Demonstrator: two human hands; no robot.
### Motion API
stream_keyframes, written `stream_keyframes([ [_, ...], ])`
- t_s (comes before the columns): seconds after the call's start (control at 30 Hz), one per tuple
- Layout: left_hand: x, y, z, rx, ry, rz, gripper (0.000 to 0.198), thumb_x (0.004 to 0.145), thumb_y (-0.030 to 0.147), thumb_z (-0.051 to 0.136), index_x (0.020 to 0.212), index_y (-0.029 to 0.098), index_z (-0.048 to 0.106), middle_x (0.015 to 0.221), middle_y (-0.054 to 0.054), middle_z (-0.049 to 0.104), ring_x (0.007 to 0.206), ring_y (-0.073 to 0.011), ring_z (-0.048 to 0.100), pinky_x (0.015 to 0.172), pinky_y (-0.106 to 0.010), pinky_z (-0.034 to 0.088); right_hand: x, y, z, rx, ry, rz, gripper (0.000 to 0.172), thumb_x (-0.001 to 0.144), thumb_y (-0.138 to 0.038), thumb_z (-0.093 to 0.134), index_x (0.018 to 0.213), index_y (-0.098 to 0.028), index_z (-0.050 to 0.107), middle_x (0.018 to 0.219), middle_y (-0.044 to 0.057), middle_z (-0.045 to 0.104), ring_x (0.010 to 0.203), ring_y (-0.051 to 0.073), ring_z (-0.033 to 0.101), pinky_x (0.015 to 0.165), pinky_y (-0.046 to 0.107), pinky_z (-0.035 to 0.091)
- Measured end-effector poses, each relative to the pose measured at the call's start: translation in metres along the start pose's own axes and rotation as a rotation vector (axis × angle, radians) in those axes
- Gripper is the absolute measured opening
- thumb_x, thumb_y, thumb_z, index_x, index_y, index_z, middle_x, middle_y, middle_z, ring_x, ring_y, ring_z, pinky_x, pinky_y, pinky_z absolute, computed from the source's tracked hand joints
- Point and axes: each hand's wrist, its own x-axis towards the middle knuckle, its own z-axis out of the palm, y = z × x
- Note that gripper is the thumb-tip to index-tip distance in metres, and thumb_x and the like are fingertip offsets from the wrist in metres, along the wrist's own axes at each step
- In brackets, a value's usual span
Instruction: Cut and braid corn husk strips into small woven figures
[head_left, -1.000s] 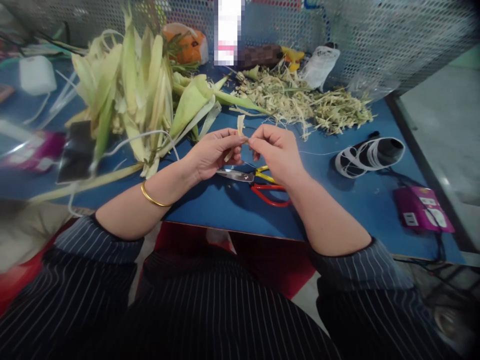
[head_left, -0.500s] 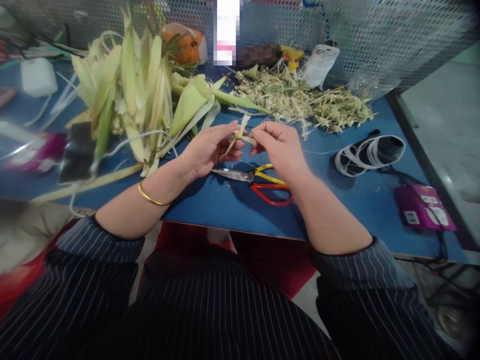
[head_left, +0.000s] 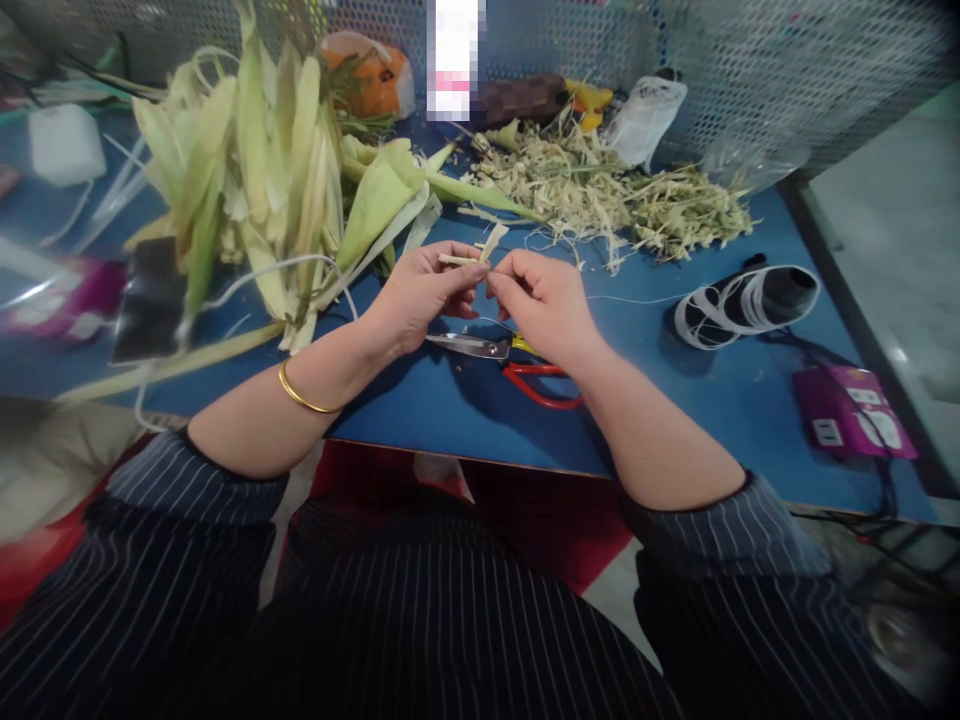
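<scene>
My left hand (head_left: 424, 295) and my right hand (head_left: 541, 302) meet above the blue table (head_left: 420, 410), both pinching a small folded strip of pale corn husk (head_left: 480, 252). The strip's ends stick up and to the left between my fingertips. A thin white thread (head_left: 630, 297) runs from near my right hand toward a spool at the right. Scissors with red and yellow handles (head_left: 517, 365) lie on the table just under my hands.
A big pile of green-yellow corn husks (head_left: 285, 170) lies at the back left, and a heap of husk scraps (head_left: 622, 195) at the back right. A black spool of white thread (head_left: 742, 300) and a magenta power strip (head_left: 855, 412) sit to the right. Perforated metal mesh (head_left: 750, 60) backs the table.
My hands have shifted slightly up and away while turning the husk strip; its ends now point up and to the left instead of sticking straight up.
</scene>
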Motion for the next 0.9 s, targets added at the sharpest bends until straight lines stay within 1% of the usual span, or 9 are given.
stream_keyframes([
  [0.13, 0.0, 0.001, 0.0, 0.042, 0.038, 0.002, 0.011, 0.081, 0.023, 0.074, 0.084, 0.016, 0.066, 0.058, 0.005, 0.057, 0.049, -0.0051, 0.054, 0.059, -0.02, 0.052, -0.001, -0.003, -0.001, -0.022, 0.005, -0.001, 0.022, 0.088, -0.022, 0.058, 0.066, -0.02, 0.054, 0.06, -0.003, 0.054, 0.059, 0.011, 0.048, 0.061, 0.028, 0.037],
  [0.2, 0.0, 0.002, -0.001, 0.043, 0.053, 0.004, 0.009, 0.081, 0.022, 0.074, 0.085, 0.016, 0.069, 0.059, 0.004, 0.059, 0.051, -0.0053, 0.055, 0.06, -0.019, 0.052, 0.0, -0.001, -0.001, 0.032, -0.012, 0.047, 0.026, 0.09, -0.028, 0.059, 0.066, -0.02, 0.055, 0.06, -0.002, 0.054, 0.058, 0.011, 0.05, 0.061, 0.029, 0.039],
  [0.27, 0.0, 0.002, -0.003, 0.028, 0.041, -0.006, 0.01, 0.081, 0.023, 0.074, 0.087, 0.016, 0.07, 0.06, 0.004, 0.059, 0.051, -0.0053, 0.055, 0.06, -0.02, 0.053, 0.002, 0.003, -0.001, 0.12, -0.013, 0.124, 0.032, 0.092, -0.039, 0.058, 0.066, -0.02, 0.055, 0.059, -0.002, 0.054, 0.057, 0.011, 0.053, 0.06, 0.029, 0.042],
  [0.37, 0.0, 0.003, -0.004, -0.007, -0.012, -0.051, 0.012, 0.081, 0.025, 0.073, 0.089, 0.016, 0.071, 0.058, 0.004, 0.057, 0.05, -0.006, 0.055, 0.06, -0.021, 0.054, 0.006, 0.008, -0.001, 0.227, 0.056, 0.209, 0.036, 0.091, -0.049, 0.06, 0.069, -0.02, 0.056, 0.06, -0.001, 0.056, 0.059, 0.012, 0.057, 0.06, 0.029, 0.045],
  [0.5, -0.002, 0.006, -0.003, -0.021, -0.078, -0.133, 0.018, 0.084, 0.034, 0.071, 0.082, 0.016, 0.069, 0.055, 0.003, 0.055, 0.047, -0.0078, 0.054, 0.058, -0.024, 0.054, 0.008, 0.011, 0.001, 0.296, 0.113, 0.213, 0.028, 0.083, -0.042, 0.071, 0.072, -0.02, 0.058, 0.064, -0.001, 0.059, 0.06, 0.012, 0.059, 0.061, 0.03, 0.049],
  [0.6, -0.004, 0.006, 0.0, 0.033, -0.071, -0.12, 0.025, 0.083, 0.039, 0.073, 0.076, 0.016, 0.066, 0.053, 0.004, 0.053, 0.044, -0.0065, 0.05, 0.055, -0.023, 0.052, 0.008, 0.012, 0.002, 0.257, 0.132, 0.169, 0.023, 0.084, -0.035, 0.069, 0.07, -0.02, 0.057, 0.063, -0.002, 0.059, 0.059, 0.012, 0.059, 0.06, 0.03, 0.05],
  [0.67, -0.004, 0.005, 0.001, 0.096, -0.057, -0.079, 0.023, 0.08, 0.035, 0.078, 0.075, 0.015, 0.066, 0.053, 0.004, 0.053, 0.045, -0.0053, 0.048, 0.053, -0.022, 0.05, 0.007, 0.012, 0.002, 0.206, 0.136, 0.122, 0.02, 0.085, -0.03, 0.067, 0.07, -0.021, 0.057, 0.063, -0.002, 0.059, 0.059, 0.012, 0.06, 0.061, 0.03, 0.05],
  [0.73, -0.004, 0.004, 0.002, 0.137, -0.058, -0.052, 0.017, 0.078, 0.028, 0.079, 0.076, 0.015, 0.068, 0.054, 0.004, 0.054, 0.045, -0.0046, 0.047, 0.053, -0.021, 0.049, 0.006, 0.013, 0.001, 0.154, 0.129, 0.085, 0.019, 0.085, -0.026, 0.066, 0.07, -0.021, 0.057, 0.061, -0.003, 0.058, 0.059, 0.012, 0.059, 0.061, 0.031, 0.05],
  [0.9, -0.004, 0.004, 0.002, 0.167, -0.096, -0.059, 0.007, 0.077, 0.018, 0.075, 0.075, 0.015, 0.069, 0.052, 0.005, 0.053, 0.043, -0.004, 0.045, 0.054, -0.021, 0.051, 0.006, 0.016, -0.002, 0.072, 0.13, 0.071, 0.016, 0.084, -0.024, 0.065, 0.069, -0.021, 0.059, 0.06, -0.002, 0.057, 0.06, 0.013, 0.058, 0.06, 0.031, 0.048],
])
